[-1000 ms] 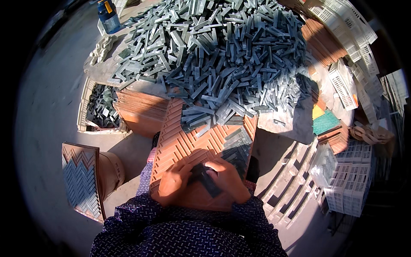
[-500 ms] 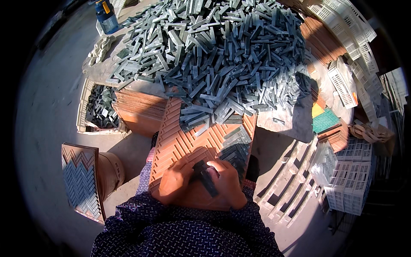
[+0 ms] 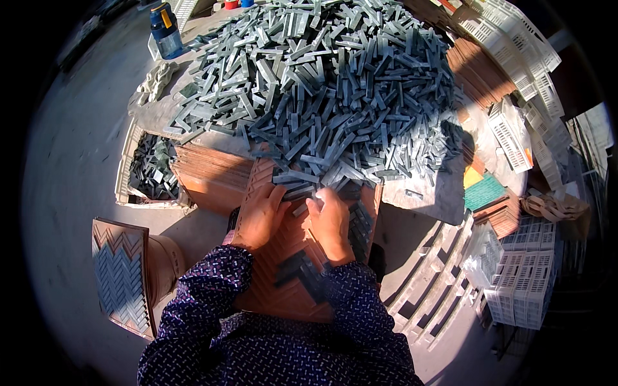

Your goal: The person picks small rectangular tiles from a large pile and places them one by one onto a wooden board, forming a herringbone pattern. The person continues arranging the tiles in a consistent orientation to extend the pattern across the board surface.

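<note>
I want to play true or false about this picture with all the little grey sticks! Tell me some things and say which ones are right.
1. Both hands reach to the near edge of the big pile of grey strips. True: the left hand and right hand are side by side there.
2. The orange tray under the hands is completely full of strips. False: only a few dark strips lie in it, most of it is bare.
3. A blue bottle stands at the far left of the pile. True.
4. The white crates are on the person's left. False: they are stacked on the right.
5. A board with a zigzag pattern lies to the left. True.
</note>
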### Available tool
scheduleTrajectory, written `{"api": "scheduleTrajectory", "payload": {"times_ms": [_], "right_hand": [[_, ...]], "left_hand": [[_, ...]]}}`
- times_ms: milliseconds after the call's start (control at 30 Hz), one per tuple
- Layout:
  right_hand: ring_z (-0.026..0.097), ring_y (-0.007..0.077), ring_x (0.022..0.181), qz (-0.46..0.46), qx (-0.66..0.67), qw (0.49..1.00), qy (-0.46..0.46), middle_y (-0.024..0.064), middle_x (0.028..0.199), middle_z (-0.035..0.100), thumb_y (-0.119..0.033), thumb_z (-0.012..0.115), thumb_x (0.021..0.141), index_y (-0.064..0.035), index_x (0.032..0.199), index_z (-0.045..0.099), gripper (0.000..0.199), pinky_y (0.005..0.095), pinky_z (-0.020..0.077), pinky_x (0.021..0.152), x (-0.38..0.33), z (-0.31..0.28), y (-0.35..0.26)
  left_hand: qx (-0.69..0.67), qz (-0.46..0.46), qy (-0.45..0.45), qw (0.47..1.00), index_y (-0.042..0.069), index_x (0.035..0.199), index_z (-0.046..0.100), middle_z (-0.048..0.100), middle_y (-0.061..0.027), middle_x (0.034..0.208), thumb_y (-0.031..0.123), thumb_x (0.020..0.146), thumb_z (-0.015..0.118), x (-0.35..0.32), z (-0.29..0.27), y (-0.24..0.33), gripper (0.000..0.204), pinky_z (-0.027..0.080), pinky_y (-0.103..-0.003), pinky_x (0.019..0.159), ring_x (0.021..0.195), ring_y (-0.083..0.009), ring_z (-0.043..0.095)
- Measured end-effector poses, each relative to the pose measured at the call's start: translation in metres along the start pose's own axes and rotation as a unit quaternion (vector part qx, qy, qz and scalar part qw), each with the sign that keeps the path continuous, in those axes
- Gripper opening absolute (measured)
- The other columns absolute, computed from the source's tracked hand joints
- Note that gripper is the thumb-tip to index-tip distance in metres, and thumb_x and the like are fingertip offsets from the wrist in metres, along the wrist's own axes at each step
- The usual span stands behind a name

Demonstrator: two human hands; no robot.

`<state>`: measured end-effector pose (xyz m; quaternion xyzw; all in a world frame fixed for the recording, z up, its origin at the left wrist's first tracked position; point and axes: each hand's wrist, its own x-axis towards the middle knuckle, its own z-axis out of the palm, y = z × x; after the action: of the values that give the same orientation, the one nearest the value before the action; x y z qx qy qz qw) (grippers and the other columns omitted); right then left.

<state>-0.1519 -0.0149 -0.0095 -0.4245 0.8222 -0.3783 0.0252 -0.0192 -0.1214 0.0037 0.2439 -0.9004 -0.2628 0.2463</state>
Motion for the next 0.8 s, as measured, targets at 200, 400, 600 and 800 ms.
{"api": "scheduleTrajectory", "payload": {"times_ms": [200, 400, 600, 800], "right_hand": [[0.062, 0.0298, 0.069, 0.017, 0.033, 0.996, -0.080, 0.0128, 0.075, 0.062, -0.010, 0.069, 0.077, -0.0023, 0.088, 0.060, 0.017, 0.0386, 0.0499, 0.061, -0.061, -0.054, -0.014], [0.062, 0.0315, 0.076, -0.052, -0.038, 0.993, -0.102, 0.0130, 0.085, 0.062, -0.012, 0.069, 0.078, -0.0031, 0.092, 0.060, 0.018, 0.0395, 0.0509, 0.065, -0.095, -0.054, -0.015], [0.063, 0.0339, 0.077, -0.063, -0.011, 0.991, -0.122, 0.0149, 0.085, 0.063, -0.010, 0.065, 0.080, -0.0042, 0.102, 0.060, 0.023, 0.0403, 0.0506, 0.066, -0.086, -0.049, -0.017], [0.062, 0.0356, 0.077, -0.001, -0.004, 0.985, -0.175, 0.0170, 0.081, 0.062, -0.011, 0.058, 0.083, -0.0081, 0.109, 0.057, 0.026, 0.0456, 0.0491, 0.066, -0.077, -0.061, -0.004]], "left_hand": [[-0.027, -0.018, 0.034, 0.999, 0.004, 0.108, 0.054, 0.057, -0.0141, 0.096, 0.007, 0.083, 0.061, -0.021, 0.007, -0.009, 0.027, 0.047, -0.042, 0.075, 0.091, -0.0345, 0.057], [-0.023, 0.002, -0.007, 1.000, 0.001, 0.110, 0.055, 0.060, -0.0176, 0.097, 0.004, 0.080, 0.064, -0.017, -0.002, 0.001, 0.031, 0.048, -0.041, 0.079, 0.096, -0.0371, 0.058], [-0.100, -0.087, -0.021, 0.991, 0.003, 0.108, 0.060, 0.061, -0.0173, 0.096, 0.004, 0.078, 0.065, -0.049, -0.018, 0.008, 0.031, 0.048, -0.041, 0.078, 0.089, -0.0375, 0.059], [-0.090, -0.103, -0.106, 0.985, 0.003, 0.110, 0.060, 0.059, -0.0190, 0.103, 0.007, 0.077, 0.065, -0.084, -0.025, 0.017, 0.033, 0.049, -0.043, 0.078, 0.092, -0.0393, 0.059]]}}
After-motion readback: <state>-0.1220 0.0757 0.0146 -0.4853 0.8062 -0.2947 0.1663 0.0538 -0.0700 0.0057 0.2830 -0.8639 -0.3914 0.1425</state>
